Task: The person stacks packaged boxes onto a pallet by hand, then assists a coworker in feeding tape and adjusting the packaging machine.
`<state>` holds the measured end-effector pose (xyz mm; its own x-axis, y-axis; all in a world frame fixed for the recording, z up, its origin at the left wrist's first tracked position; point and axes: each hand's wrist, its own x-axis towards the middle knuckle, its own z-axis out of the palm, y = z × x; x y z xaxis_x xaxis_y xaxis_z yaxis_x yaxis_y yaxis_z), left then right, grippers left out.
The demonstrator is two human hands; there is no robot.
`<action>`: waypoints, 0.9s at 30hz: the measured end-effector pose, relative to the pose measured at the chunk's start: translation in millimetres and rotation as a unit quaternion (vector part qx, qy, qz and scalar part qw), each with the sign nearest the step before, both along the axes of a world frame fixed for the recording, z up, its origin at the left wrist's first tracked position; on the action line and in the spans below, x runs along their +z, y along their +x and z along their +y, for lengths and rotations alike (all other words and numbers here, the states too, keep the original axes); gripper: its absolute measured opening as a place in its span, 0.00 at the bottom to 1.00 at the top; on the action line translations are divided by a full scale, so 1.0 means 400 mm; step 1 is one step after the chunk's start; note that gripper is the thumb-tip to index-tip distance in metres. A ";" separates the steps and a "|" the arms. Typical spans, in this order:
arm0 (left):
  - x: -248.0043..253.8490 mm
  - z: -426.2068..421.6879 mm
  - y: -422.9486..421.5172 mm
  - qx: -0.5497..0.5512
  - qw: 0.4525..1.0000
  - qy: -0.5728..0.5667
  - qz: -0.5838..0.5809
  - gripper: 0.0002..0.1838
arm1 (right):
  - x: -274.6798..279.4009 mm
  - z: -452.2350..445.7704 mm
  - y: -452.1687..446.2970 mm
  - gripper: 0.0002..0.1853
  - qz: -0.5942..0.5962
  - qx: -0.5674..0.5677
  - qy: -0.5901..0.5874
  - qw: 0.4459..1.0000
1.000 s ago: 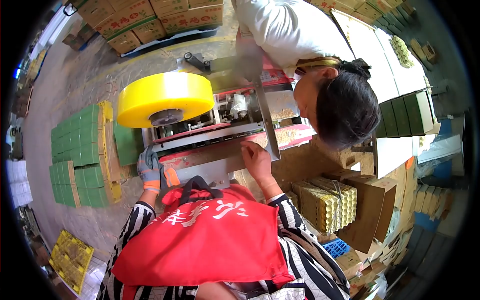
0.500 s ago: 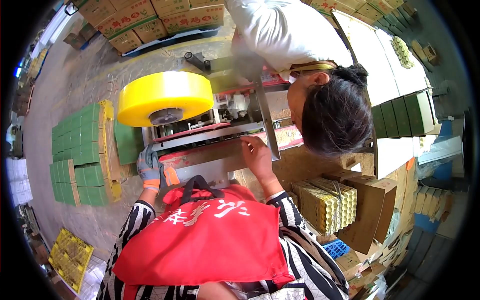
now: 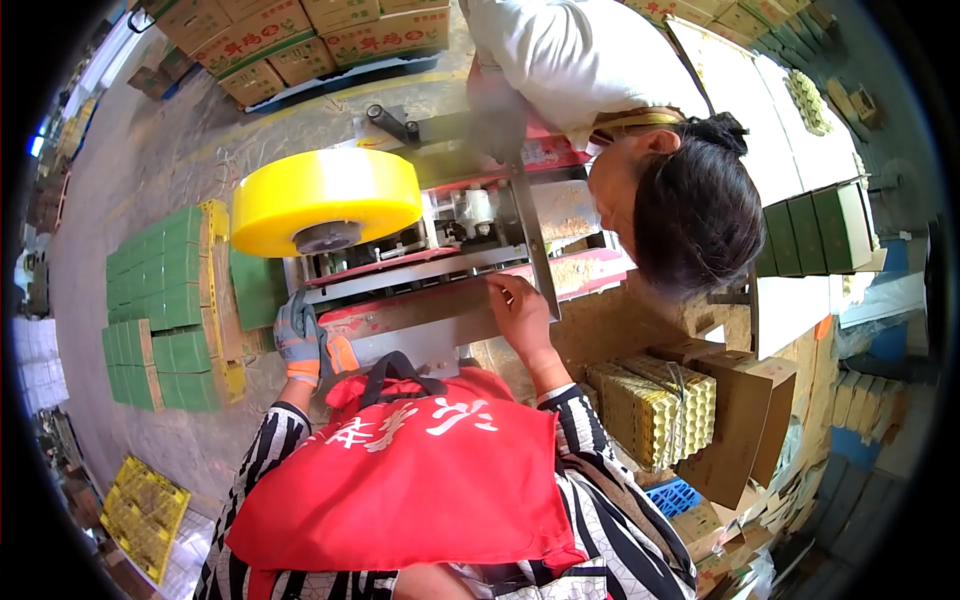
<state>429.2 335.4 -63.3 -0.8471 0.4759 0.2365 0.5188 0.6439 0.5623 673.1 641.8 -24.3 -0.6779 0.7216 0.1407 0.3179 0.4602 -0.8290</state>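
My left hand (image 3: 298, 338), in a grey and orange glove, rests at the near left corner of a metal machine (image 3: 415, 275); its fingers lie along the edge, apart from the thumb. My bare right hand (image 3: 522, 318) is at the machine's near right side, close to the metal bar. Its fingers are loosely bent and apart, and I see nothing in them. A large roll of yellow tape (image 3: 325, 200) sits on top of the machine at the left. Rods and rollers show beneath and beside the roll.
A person in a white top (image 3: 590, 70) leans over the machine's far right side. Green boxes (image 3: 160, 290) are stacked at left, printed cartons (image 3: 330, 40) at the back. Egg trays (image 3: 655, 410) and an open cardboard box (image 3: 740, 430) stand at right. A yellow pallet (image 3: 145, 515) lies lower left.
The other person's head and shoulders have shifted right, uncovering more of the machine's right end. My right hand has moved very slightly right; my left hand stays in place.
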 end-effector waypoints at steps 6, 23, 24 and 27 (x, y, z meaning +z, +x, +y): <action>-0.011 -0.008 0.003 0.015 1.000 0.010 -0.002 0.15 | 0.000 0.013 0.002 0.09 0.005 -0.010 0.017 1.000; -0.032 -0.019 -0.024 -0.023 0.999 -0.038 0.020 0.18 | -0.039 -0.081 0.037 0.09 0.060 -0.022 -0.031 0.997; -0.018 -0.017 -0.019 -0.014 0.998 -0.059 0.007 0.18 | -0.045 -0.081 0.043 0.09 0.073 -0.024 -0.039 0.996; -0.024 -0.031 -0.031 0.013 0.995 -0.095 -0.010 0.18 | -0.058 -0.079 0.056 0.12 0.104 -0.037 -0.067 0.992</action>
<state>416.7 323.1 -73.0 -0.8631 0.4884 0.1283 0.4910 0.7524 0.4392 695.6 610.0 -47.4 -0.5880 0.7905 0.1713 0.1627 0.3231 -0.9323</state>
